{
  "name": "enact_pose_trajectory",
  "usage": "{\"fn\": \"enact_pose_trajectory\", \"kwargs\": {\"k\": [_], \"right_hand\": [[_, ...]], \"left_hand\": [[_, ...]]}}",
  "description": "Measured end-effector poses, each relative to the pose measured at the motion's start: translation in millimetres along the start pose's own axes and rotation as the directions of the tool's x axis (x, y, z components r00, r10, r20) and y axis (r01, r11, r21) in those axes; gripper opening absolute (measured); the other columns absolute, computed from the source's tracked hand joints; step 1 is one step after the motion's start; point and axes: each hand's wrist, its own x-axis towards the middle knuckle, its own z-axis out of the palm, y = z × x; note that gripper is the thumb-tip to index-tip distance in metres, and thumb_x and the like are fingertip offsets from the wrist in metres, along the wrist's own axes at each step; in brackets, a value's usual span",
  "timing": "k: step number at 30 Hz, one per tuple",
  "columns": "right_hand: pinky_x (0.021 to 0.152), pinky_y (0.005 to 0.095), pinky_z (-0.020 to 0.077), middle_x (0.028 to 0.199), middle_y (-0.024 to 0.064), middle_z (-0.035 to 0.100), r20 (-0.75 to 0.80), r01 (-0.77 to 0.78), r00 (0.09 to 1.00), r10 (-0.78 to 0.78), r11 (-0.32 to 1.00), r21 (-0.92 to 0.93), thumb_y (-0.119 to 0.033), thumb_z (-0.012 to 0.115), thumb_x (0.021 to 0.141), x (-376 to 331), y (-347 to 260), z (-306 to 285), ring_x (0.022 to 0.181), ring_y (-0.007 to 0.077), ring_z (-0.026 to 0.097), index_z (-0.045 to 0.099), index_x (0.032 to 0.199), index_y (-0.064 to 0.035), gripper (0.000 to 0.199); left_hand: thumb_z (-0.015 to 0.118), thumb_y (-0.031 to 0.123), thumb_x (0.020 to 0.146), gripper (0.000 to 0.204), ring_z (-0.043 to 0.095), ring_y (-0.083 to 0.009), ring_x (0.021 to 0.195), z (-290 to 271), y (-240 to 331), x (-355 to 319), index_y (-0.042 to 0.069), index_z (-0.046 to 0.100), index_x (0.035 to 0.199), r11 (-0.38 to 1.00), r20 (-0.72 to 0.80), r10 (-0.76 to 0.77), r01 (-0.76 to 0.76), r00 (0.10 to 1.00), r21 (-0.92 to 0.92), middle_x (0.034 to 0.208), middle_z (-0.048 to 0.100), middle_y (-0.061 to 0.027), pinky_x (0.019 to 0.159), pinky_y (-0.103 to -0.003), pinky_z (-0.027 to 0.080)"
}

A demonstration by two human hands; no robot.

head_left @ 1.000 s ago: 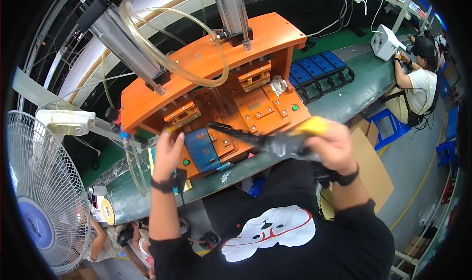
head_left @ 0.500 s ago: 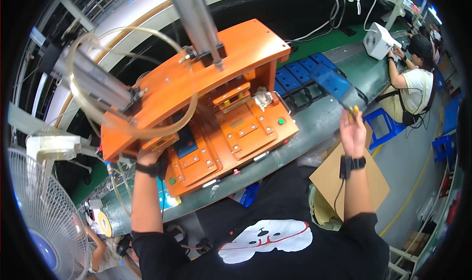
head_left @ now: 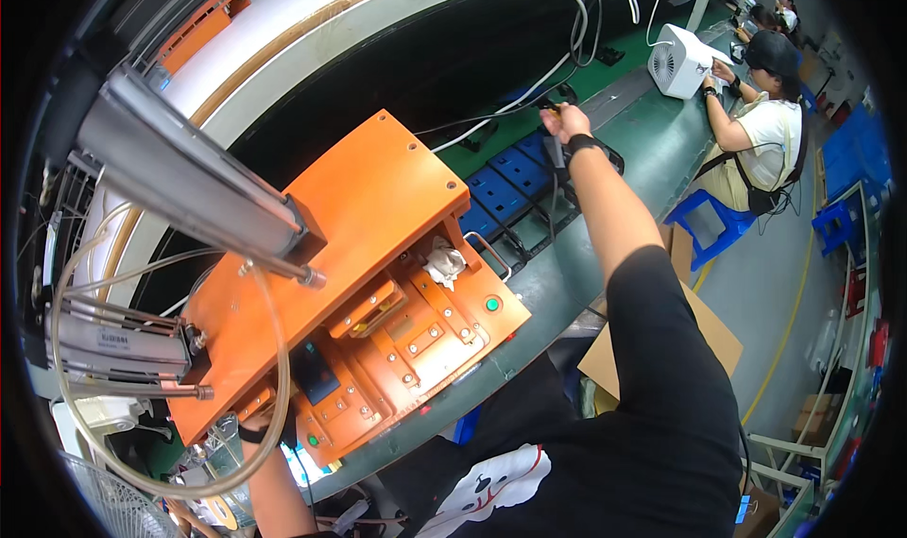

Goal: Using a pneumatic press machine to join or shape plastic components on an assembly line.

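My left hand (head_left: 268, 419) reaches in beneath the left end of an orange press (head_left: 331, 236). Its fingers are hidden by the press. Beside it, a dark blue panel (head_left: 315, 373) lies in the left fixture of the press bed. At the far right, my right hand (head_left: 570, 122) is stretched past the press, its fingers pinched together. Yellow shows at the fingertips, and a dark piece is by them, too small to make out. Just below that hand, a row of blue panels (head_left: 515, 168) in black frames lies on the green bench.
Metal cylinders (head_left: 189, 160) and a looping clear hose (head_left: 276, 349) rise over the press. A crumpled white wad (head_left: 444, 262) sits at its right side. Cables (head_left: 515, 113) run behind. A white fan (head_left: 678, 61) and a seated co-worker (head_left: 765, 132) are at right. Cardboard (head_left: 709, 335) stands below the bench.
My right hand has swung up and away to the far end of the blue panels; the panel it held before is no longer clearly visible. My left hand stays at the press. The view has turned.
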Motion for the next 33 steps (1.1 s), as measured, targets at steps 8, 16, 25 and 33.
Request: {"fn": "enact_pose_trajectory", "kwargs": {"k": [8,16,25,33], "right_hand": [[0.099,0.0474,0.0540,0.110,0.0228,0.073,0.762,0.695,0.532,-0.370,-0.324,-0.642,-0.024,0.064,0.086,-46,62,106,0.109,0.0414,0.068,0.073,0.118,-0.0061,0.038],[0.112,0.0506,0.0391,0.147,0.0188,0.055,0.910,0.953,-0.033,0.414,-0.260,0.153,-0.040,0.075,0.087,-150,164,154,0.140,0.0392,0.046,0.061,0.143,-0.0209,0.060],[0.098,0.0500,0.0496,0.118,0.0208,0.071,0.947,0.957,0.020,0.320,0.270,-0.111,-0.033,0.062,0.092,-168,180,180,0.115,0.0392,0.064,0.073,0.113,-0.0054,0.037],[0.085,0.0486,0.0547,0.092,0.0172,0.069,0.913,0.960,-0.174,0.368,-0.145,0.241,-0.015,0.067,0.079,-131,124,150,0.094,0.0378,0.067,0.077,0.087,-0.0038,0.017]], "left_hand": [[0.063,0.008,0.099,0.034,0.058,-0.0260,0.119,15,56,-74,-0.005,0.058,0.130,0.971,-0.034,-0.186,0.178,0.982,-0.162,0.129,0.062,-0.0147,0.105,-0.040,0.044],[0.039,0.032,0.111,0.056,0.037,-0.0343,0.149,87,21,-134,-0.006,0.039,0.151,0.925,-0.451,0.004,-0.175,0.893,-0.337,0.156,0.043,-0.0231,0.126,-0.046,0.022],[0.038,0.061,0.106,0.081,0.036,-0.0374,0.150,90,38,-117,-0.005,0.039,0.152,0.938,-0.533,0.097,-0.257,0.841,-0.234,0.156,0.043,-0.0242,0.126,-0.050,0.020],[0.038,0.052,0.107,0.070,0.047,-0.0391,0.135,91,41,-120,-0.008,0.046,0.143,0.938,-0.563,0.138,-0.290,0.815,-0.190,0.144,0.051,-0.0255,0.116,-0.051,0.032]]}}
